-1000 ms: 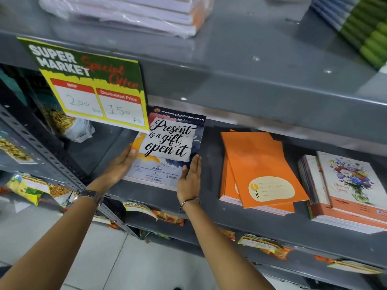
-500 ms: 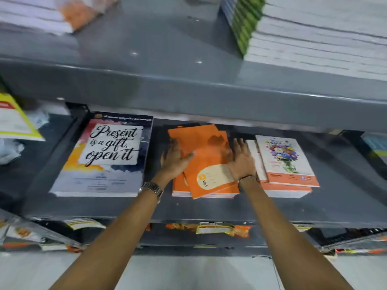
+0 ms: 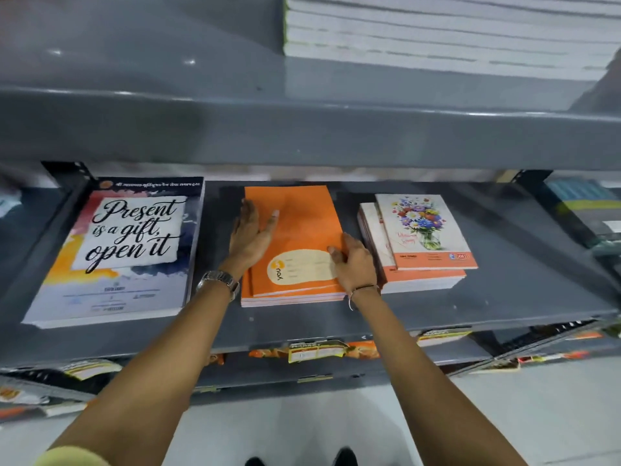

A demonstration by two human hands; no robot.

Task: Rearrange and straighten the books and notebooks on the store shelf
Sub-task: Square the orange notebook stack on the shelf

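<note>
While both hands pressed its sides, the orange notebook pile (image 3: 295,243) was being squared on the middle shelf (image 3: 504,307).
Left hand (image 3: 250,237) lay flat and open on its left edge, right hand (image 3: 354,260) cupped loosely on the right edge; next, I think, the crooked flower notebooks (image 3: 420,237) need squaring. Covers read "YOU" and "Present is a gift, open it" (image 3: 131,233).

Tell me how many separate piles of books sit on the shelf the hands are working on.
3: the big quote-cover pile at left, the orange pile between both hands, the floral pile at right. More may lie beyond the frame.

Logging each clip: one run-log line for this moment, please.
left hand, right hand: flat against orange notebook stack | stack nearly squared | flower-cover notebook stack: untouched
</note>
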